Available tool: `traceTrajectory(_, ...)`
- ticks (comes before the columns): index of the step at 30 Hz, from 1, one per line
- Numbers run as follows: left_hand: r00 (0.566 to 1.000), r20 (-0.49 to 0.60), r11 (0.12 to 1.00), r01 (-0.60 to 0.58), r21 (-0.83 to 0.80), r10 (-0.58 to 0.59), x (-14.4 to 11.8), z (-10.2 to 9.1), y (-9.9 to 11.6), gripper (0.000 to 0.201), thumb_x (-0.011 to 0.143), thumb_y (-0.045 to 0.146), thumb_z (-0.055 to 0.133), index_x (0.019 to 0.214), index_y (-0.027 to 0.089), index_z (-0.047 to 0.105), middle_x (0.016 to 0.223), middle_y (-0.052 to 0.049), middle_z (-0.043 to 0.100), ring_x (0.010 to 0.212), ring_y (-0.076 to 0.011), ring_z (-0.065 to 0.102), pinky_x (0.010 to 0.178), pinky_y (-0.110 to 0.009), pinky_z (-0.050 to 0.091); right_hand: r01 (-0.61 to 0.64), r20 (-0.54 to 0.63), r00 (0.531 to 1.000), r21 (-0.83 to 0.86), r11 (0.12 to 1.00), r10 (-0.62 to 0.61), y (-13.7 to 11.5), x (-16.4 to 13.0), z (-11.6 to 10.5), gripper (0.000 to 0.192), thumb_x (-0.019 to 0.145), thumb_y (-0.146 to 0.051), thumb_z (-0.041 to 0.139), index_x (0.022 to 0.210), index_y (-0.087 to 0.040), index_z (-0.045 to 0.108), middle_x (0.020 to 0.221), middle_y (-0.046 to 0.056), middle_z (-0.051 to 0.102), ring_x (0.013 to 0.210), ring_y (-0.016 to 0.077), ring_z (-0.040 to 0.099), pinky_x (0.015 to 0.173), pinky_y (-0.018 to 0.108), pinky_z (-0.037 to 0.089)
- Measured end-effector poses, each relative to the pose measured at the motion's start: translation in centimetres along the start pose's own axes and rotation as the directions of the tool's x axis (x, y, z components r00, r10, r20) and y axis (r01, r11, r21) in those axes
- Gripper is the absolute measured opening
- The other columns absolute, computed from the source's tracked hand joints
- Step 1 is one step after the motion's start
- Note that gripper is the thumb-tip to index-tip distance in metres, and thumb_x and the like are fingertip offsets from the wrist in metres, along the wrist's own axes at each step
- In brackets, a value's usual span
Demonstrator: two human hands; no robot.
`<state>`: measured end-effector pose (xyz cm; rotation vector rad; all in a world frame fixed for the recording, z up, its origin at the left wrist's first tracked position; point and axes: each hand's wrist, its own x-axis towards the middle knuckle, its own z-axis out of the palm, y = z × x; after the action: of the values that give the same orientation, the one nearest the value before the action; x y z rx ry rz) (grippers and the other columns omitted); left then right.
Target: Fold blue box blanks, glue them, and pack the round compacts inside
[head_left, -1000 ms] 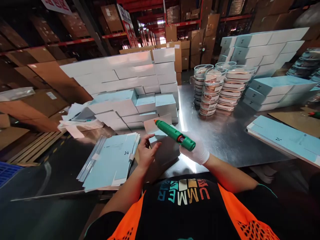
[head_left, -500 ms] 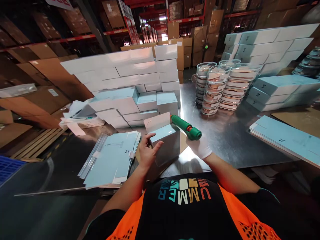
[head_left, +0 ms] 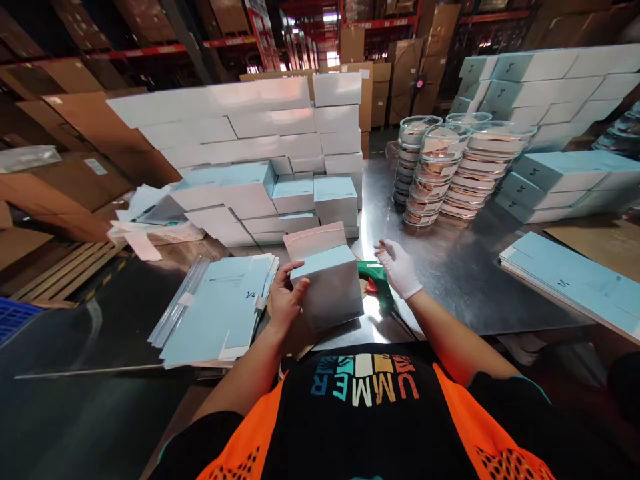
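The folded carton [head_left: 330,285] stands on the desk [head_left: 450,267] directly in front of the person, its pale blue top face level and its open flap [head_left: 315,239] raised on the far side. The left hand [head_left: 283,300] grips the carton's left side, thumb lying along the top left edge and fingers bent against the side wall. The green glue gun [head_left: 376,285] lies on the desk just to the right of the carton, touching or nearly touching its right wall; its red trigger faces upward. The right hand [head_left: 399,268], in a white glove, rests over the far end of the glue gun with fingers loosely spread; whether it is gripping the tool cannot be told. To the left of the left hand, close beside it, lies a stack of flat blue carton blanks [head_left: 220,310], with clear sleeves [head_left: 180,303] along its left edge. Beyond both hands stands a wall of finished white and blue boxes [head_left: 260,153]. Beyond the right hand, further back, stand columns of clear lidded containers [head_left: 440,173]. To the right of the right hand, well apart, lies a second stack of flat blue blanks [head_left: 570,280], with more finished boxes [head_left: 540,100] behind it.
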<state>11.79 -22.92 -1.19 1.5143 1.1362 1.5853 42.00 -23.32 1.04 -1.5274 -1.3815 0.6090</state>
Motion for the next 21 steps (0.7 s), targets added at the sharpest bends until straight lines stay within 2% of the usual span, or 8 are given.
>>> traceTrajectory(3, 0.997, 0.072, 1.000, -0.028, -0.005, 0.028, 0.1, 0.5, -0.5, 0.078, 0.071, 0.089, 0.086, 0.112, 0.023, 0.078, 0.108, -0.009, 0.078, 0.103, -0.0291, 0.074, 0.092, -0.040, 0.059, -0.025, 0.274, 0.958, 0.378, 0.925, -0.086, -3.1, 0.7, 2.4, 0.064, 0.095, -0.062, 0.071, 0.147, -0.025, 0.065, 0.137, 0.011, 0.078, 0.121, 0.0283, 0.075, 0.103, 0.043, 0.065)
traceTrajectory(6, 0.993, 0.085, 0.996, -0.084, -0.019, 0.085, 0.2, 1.1, -1.1, 0.075, 0.069, 0.090, 0.087, 0.101, 0.023, 0.072, 0.119, -0.013, 0.077, 0.115, -0.0325, 0.075, 0.102, -0.045, 0.059, -0.031, 0.417, 0.896, 0.409, 0.912, -0.156, -4.4, 0.6, 3.5, 0.068, 0.085, -0.065, 0.080, 0.139, -0.025, 0.068, 0.134, 0.010, 0.078, 0.123, 0.0308, 0.074, 0.107, 0.048, 0.063)
traceTrajectory(9, 0.982, 0.021, 0.978, -0.183, -0.102, 0.186, 0.4, 1.2, -1.4, 0.071, 0.072, 0.081, 0.093, 0.105, 0.025, 0.064, 0.125, -0.013, 0.077, 0.122, -0.0323, 0.076, 0.110, -0.050, 0.058, 0.086, 0.400, 0.887, 0.350, 0.933, -0.232, -3.5, -0.1, 2.7, 0.071, 0.069, -0.060, 0.096, 0.126, -0.025, 0.071, 0.153, 0.015, 0.070, 0.144, 0.0371, 0.065, 0.120, 0.055, 0.055)
traceTrajectory(11, 0.962, 0.040, 0.953, -0.261, -0.155, 0.270, 0.6, 0.8, -1.3, 0.066, 0.076, 0.074, 0.095, 0.113, 0.027, 0.065, 0.117, -0.010, 0.080, 0.119, -0.0318, 0.078, 0.112, -0.054, 0.058, 0.197, 0.377, 0.871, 0.317, 0.928, -0.314, -2.6, -0.7, 2.0, 0.061, 0.070, -0.053, 0.098, 0.117, -0.025, 0.072, 0.167, 0.018, 0.060, 0.156, 0.0386, 0.057, 0.128, 0.057, 0.047)
traceTrajectory(14, 0.887, 0.257, 0.924, -0.368, -0.107, 0.384, 1.0, -0.4, -0.5, 0.046, 0.089, 0.068, 0.087, 0.110, 0.028, 0.078, 0.113, -0.012, 0.084, 0.130, -0.0369, 0.076, 0.118, -0.065, 0.055, 0.387, 0.375, 0.791, 0.304, 0.870, -0.483, -1.7, -1.7, 1.5, 0.026, 0.096, -0.044, 0.080, 0.115, -0.026, 0.078, 0.174, 0.016, 0.055, 0.160, 0.0337, 0.055, 0.132, 0.058, 0.042)
traceTrajectory(17, 0.835, 0.392, 0.911, -0.412, -0.023, 0.387, 0.9, -1.3, 0.2, 0.042, 0.097, 0.070, 0.075, 0.098, 0.029, 0.086, 0.109, -0.013, 0.087, 0.133, -0.0403, 0.075, 0.120, -0.073, 0.053, 0.508, 0.352, 0.722, 0.315, 0.802, -0.596, -1.3, -2.6, 1.9, 0.021, 0.108, -0.036, 0.065, 0.119, -0.033, 0.083, 0.165, 0.011, 0.065, 0.153, 0.0298, 0.062, 0.130, 0.060, 0.046)
traceTrajectory(19, 0.839, 0.395, 0.915, -0.404, -0.008, 0.375, 0.6, -1.5, 0.1, 0.044, 0.095, 0.072, 0.077, 0.099, 0.030, 0.087, 0.108, -0.013, 0.088, 0.131, -0.0412, 0.076, 0.120, -0.075, 0.053, 0.517, 0.338, 0.734, 0.285, 0.807, -0.590, -0.9, -3.2, 2.2, 0.025, 0.107, -0.036, 0.066, 0.127, -0.034, 0.081, 0.167, 0.011, 0.063, 0.154, 0.0305, 0.061, 0.131, 0.061, 0.046)
traceTrajectory(21, 0.860, 0.373, 0.930, -0.367, -0.024, 0.349, 0.4, -1.7, -0.5, 0.056, 0.086, 0.077, 0.085, 0.115, 0.029, 0.086, 0.123, -0.016, 0.086, 0.138, -0.0425, 0.073, 0.121, -0.071, 0.053, 0.433, 0.362, 0.802, 0.195, 0.880, -0.475, -0.3, -4.0, 2.6, 0.052, 0.094, -0.040, 0.080, 0.144, -0.029, 0.073, 0.171, 0.016, 0.057, 0.159, 0.0350, 0.056, 0.132, 0.060, 0.046)
